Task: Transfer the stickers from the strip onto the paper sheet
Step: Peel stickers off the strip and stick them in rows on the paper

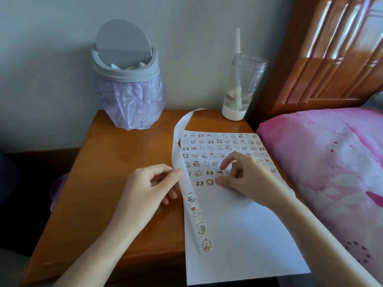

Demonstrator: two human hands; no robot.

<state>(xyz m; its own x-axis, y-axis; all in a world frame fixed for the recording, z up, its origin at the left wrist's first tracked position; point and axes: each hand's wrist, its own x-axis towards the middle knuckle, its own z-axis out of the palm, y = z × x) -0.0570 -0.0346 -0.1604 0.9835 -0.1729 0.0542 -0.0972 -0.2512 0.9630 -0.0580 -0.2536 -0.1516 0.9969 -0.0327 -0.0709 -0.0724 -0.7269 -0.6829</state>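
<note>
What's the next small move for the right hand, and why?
Probably reach the right hand to the strip and peel its topmost sticker: the left hand pinches the strip, four stickers remain, and the bottom row on the paper has only two.

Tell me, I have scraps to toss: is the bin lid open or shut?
Open: the grey lid stands tipped upright, white scraps showing inside the bin.

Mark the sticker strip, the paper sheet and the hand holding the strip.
sticker strip (195,213), head view, on the stickered stretch below the hand.
paper sheet (238,235), head view, on its bare lower half.
left hand (149,187), head view, on the back of the hand pinching the strip.
</note>
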